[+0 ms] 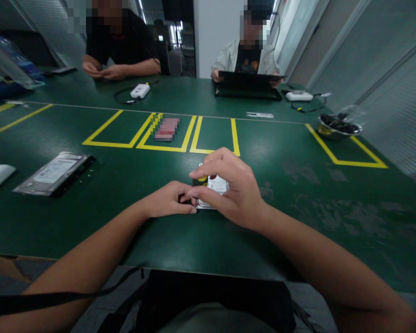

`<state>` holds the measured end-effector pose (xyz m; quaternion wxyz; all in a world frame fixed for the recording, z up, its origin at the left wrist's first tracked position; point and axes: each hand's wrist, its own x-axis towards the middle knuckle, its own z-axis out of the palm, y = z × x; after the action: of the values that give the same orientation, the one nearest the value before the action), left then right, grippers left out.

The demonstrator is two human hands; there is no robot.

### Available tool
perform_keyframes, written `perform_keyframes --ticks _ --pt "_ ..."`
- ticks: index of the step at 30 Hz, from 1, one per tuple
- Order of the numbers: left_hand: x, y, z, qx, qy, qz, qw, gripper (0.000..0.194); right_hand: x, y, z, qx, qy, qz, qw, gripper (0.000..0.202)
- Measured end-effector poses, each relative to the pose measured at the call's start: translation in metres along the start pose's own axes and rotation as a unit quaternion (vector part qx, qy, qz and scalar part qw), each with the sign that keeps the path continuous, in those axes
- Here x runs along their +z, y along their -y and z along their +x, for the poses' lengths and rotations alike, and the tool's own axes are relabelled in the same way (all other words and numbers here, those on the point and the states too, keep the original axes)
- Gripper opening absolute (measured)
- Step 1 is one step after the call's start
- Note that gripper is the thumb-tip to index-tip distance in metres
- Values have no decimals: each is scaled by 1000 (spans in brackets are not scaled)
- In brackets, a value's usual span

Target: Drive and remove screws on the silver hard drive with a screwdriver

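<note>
A small silver drive with a white label lies on the green table in front of me. My left hand is closed at its left edge, fingers pressed together against it. Over the drive arches my right hand, its thumb and fingers curved around a small black and yellow item, partly hidden by the fingers. Whether the right fingers touch that item is hard to tell. Further left, a larger drive in a clear bag rests on the table.
Yellow tape frames mark the table's middle, one around a blurred pink item. A metal bowl with dark contents stands right. Two people sit opposite, near a black laptop and white adapters.
</note>
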<state>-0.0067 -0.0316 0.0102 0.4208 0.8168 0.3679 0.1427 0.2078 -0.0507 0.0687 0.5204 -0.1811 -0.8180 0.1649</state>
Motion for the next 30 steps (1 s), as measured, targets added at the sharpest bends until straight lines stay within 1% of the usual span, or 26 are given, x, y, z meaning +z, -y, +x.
perform_keyframes --ticks 1,5,11,13,16,17,19,22,24,28,30 --pt "0 1 0 -3 3 -2 1000 23 0 0 0 -2 3 0 1000 15" --pt "0 5 1 -10 11 -13 1000 27 -1 1 0 -6 31 15 999 27" --pt "0 2 0 -5 12 -13 1000 21 0 0 1 15 -2 -7 1000 17" --pt "1 4 0 -7 7 -4 1000 23 -1 0 1 11 8 -5 1000 18" --pt "0 4 0 -9 3 7 1000 27 -3 1 1 7 34 3 999 28" --pt "0 3 0 -9 5 8 1000 27 -2 1 1 6 37 9 999 28" --pt "-1 0 0 -9 8 2 1000 24 -1 0 1 4 26 17 999 23" --pt "-1 0 0 -5 6 0 1000 20 1 -2 1 5 -7 4 1000 17" --pt "0 2 0 -6 2 5 1000 21 1 -2 0 8 -10 -5 1000 15" --pt "2 6 0 -12 -1 5 1000 27 -1 -1 0 23 21 -4 1000 27" --pt "1 5 0 -10 3 0 1000 25 -1 0 0 19 21 6 1000 26"
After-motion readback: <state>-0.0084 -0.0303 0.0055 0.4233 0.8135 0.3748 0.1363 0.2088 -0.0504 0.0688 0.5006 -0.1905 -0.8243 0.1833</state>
